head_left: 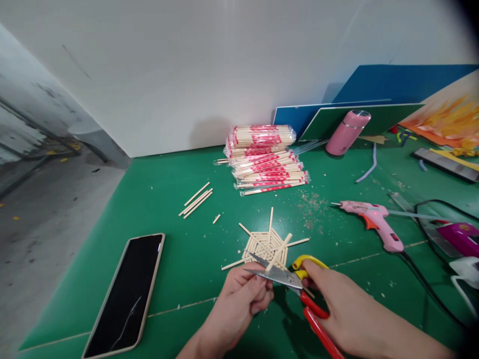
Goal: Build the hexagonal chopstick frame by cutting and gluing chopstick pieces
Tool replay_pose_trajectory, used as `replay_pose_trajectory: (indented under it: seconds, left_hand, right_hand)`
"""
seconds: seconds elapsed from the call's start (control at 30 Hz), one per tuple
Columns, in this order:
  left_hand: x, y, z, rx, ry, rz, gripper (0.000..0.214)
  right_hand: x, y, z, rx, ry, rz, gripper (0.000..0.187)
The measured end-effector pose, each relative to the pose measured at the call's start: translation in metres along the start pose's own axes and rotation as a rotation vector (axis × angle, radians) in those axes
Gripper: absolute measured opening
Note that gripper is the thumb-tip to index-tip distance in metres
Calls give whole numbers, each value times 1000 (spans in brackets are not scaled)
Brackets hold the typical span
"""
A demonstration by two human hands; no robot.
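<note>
My left hand [245,294] is closed, its fingers pinching the lower end of a wooden stick [279,252] that slants up and to the right. My right hand [337,299] grips scissors [288,277] with red and yellow handles. The scissor blades are parted and point left, close to my left fingertips, with the stick crossing them. Just beyond lies a web-shaped piece made of sticks [258,244], with longer spokes reaching outward. My hand and the blades cover its near edge.
Several loose sticks [196,202] and a short offcut [216,219] lie left of the web. Wrapped chopsticks [267,167] are piled behind. A phone [125,294] rests at left. A pink glue gun [370,217] with a cord lies right; a pink bottle [348,132] stands behind it.
</note>
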State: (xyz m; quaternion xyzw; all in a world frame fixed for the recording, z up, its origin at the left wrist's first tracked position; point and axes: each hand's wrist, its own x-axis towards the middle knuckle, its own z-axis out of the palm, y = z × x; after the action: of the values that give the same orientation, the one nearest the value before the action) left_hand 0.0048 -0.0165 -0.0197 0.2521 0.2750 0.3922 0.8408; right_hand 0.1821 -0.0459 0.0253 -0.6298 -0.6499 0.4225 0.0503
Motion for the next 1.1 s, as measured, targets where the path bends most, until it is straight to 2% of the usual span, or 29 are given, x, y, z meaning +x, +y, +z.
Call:
replay_pose_trajectory:
  seconds: [0.1, 0.23, 0.4, 0.53, 0.7, 0.93, 1.1]
  left_hand:
    - [-2, 2, 2, -20, -29, -52, 13]
    - [-3, 5, 2, -111, -146, -142, 21]
    - [-2, 6, 1, -142, -202, -169, 25]
    - [-2, 5, 1, -166, -244, -178, 26]
    - [-2, 4, 0, -185, -297, -198, 31]
    - [-3, 2, -1, -116, -218, -177, 27]
    - [-1, 3, 1, 65, -17, -4, 15]
  right_hand:
    - [-1, 1, -1, -16, 1, -21, 22]
    - [-2, 4, -3, -18, 44, -88, 34]
    - [0, 7, -1, 66, 120, -101, 44]
    - [0, 6, 0, 67, 133, -128, 42]
    - [-3, 4, -3, -14, 90, -156, 38]
    - [-4, 1, -10, -85, 50, -125, 33]
    - [-5, 0, -11, -39, 61, -13, 30]
